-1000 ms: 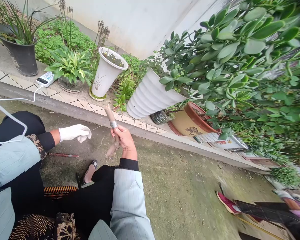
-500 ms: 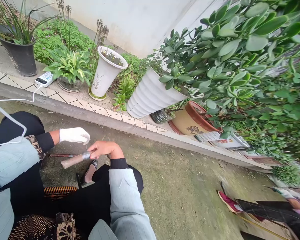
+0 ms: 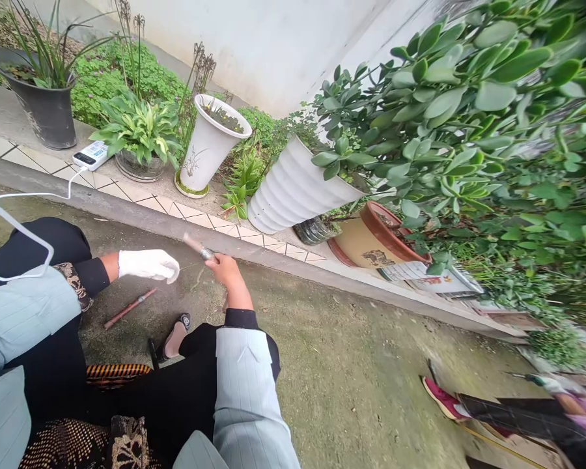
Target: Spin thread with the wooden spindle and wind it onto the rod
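Observation:
My right hand is bare and closed around one end of a short pale stick, which has silvery wire wound about it near my fingers. The stick's free end points up and to the left, a little blurred. To the left, my left hand wears a white glove, its fingers curled together. A thin strand of the wire runs faintly between the glove and the stick. Below the glove, a reddish-brown stick lies on the ground.
A tiled ledge carries a black pot, a white power bank with a cable, a white pot, a ribbed white pot and a tan pot. At lower right another person's leg and gloved hand show.
My right hand has swung the pale stick up and away from my left hand, turning its free end upward. The reddish-brown stick is now fully uncovered. My left hand has barely moved.

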Demonstrator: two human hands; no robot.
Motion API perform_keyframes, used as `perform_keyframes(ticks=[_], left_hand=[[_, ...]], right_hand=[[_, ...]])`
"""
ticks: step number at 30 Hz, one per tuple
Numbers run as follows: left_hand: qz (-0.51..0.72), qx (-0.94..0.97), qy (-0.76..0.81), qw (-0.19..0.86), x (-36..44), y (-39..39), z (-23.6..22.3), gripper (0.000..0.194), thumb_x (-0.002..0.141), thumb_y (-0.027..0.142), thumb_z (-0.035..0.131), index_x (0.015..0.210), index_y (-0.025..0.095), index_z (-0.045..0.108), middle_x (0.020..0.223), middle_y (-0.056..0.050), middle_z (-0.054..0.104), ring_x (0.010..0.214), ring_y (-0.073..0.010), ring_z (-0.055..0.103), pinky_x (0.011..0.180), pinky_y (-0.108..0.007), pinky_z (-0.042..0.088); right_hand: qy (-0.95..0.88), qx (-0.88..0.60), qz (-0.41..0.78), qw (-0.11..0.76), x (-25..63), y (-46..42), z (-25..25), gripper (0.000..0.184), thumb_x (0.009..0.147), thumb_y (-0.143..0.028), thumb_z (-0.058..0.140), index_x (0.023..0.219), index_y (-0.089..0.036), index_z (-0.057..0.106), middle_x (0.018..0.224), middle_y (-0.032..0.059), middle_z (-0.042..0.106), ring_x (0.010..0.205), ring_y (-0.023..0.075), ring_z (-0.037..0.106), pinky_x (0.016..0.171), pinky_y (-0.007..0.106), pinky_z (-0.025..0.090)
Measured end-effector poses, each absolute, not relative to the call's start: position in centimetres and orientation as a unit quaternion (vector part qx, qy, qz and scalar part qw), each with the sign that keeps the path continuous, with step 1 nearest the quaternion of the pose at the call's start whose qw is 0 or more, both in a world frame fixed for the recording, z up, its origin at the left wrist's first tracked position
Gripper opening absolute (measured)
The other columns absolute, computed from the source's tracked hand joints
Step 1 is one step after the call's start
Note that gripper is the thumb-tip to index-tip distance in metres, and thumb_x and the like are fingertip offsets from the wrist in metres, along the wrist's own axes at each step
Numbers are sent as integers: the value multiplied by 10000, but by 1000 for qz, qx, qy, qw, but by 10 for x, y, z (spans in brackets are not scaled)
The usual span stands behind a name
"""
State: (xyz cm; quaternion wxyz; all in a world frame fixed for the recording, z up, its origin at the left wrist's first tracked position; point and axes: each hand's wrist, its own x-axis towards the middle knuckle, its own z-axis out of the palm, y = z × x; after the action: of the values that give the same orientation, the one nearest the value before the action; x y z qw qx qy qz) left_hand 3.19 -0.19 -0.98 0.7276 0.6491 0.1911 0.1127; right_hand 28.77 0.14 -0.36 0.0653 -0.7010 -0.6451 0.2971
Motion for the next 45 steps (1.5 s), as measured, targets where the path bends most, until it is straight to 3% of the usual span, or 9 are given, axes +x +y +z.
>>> perform_keyframes(ticks=[4, 7, 12, 18, 20, 26, 32, 36, 45], left_hand=[[146, 658, 227, 703, 23, 4, -6, 246, 787, 338, 623, 736, 98, 600, 648, -10, 532, 514, -77, 355, 478, -213, 256], [159, 652, 253, 697, 19, 8, -7, 257, 796, 338, 605, 739, 89, 574, 681, -14, 541, 531, -73, 362, 491, -209, 258], [155, 657, 276, 684, 21, 14, -24, 271, 818, 362, 576, 777, 95, 582, 661, -1, 526, 519, -76, 361, 472, -204, 250], [96, 669, 258, 690, 30, 7, -39, 304, 833, 418, 554, 778, 123, 606, 570, 18, 456, 478, -88, 347, 434, -203, 232], [83, 675, 240, 693, 33, 2, -36, 302, 832, 417, 560, 781, 123, 608, 603, 6, 483, 493, -86, 352, 442, -200, 243], [74, 694, 206, 686, 32, -3, -16, 310, 828, 418, 569, 763, 116, 599, 693, -22, 544, 545, -87, 379, 491, -198, 294], [118, 692, 284, 653, 23, 9, -14, 294, 792, 410, 576, 750, 119, 581, 674, -12, 534, 526, -81, 373, 479, -195, 287], [150, 706, 333, 607, 20, 16, -20, 300, 793, 423, 557, 751, 126, 577, 655, -10, 534, 525, -89, 391, 482, -195, 310], [132, 732, 336, 578, 8, -7, -34, 403, 874, 501, 468, 832, 124, 602, 613, -3, 501, 509, -104, 402, 483, -199, 321]], right_hand=[[-688, -501, 492, -185, 263, -8, -14, 165, 712, -276, 693, 830, -163, 709, 673, 15, 624, 608, 121, 542, 584, 226, 383], [-661, -344, 636, -201, 248, -16, -12, 294, 671, -316, 737, 909, -145, 713, 698, -7, 624, 606, 94, 526, 591, 204, 406], [-665, -285, 688, -48, 260, -22, 21, 450, 668, -367, 751, 1027, -105, 685, 694, -22, 582, 617, 81, 481, 601, 205, 398], [-558, -485, 580, 344, 300, -12, 31, 298, 717, -429, 675, 770, -143, 607, 702, -3, 566, 580, 82, 463, 580, 218, 392], [-531, -567, 504, 377, 304, -6, 23, 292, 747, -443, 623, 745, -152, 590, 681, 1, 558, 560, 88, 454, 566, 225, 389], [-651, -709, 269, 38, 286, 1, 2, 159, 747, -315, 657, 807, -170, 682, 748, 60, 644, 687, 163, 559, 633, 271, 385], [-683, -424, 550, -224, 252, -10, -5, 96, 694, -251, 697, 721, -161, 677, 604, -18, 602, 541, 94, 530, 559, 217, 379], [-692, -311, 636, -145, 250, -15, 9, 236, 684, -324, 709, 821, -134, 683, 640, -28, 590, 566, 79, 509, 565, 204, 389], [-566, -489, 574, 333, 259, -3, 24, 276, 710, -411, 635, 728, -147, 557, 672, -19, 555, 550, 67, 464, 556, 203, 373]])
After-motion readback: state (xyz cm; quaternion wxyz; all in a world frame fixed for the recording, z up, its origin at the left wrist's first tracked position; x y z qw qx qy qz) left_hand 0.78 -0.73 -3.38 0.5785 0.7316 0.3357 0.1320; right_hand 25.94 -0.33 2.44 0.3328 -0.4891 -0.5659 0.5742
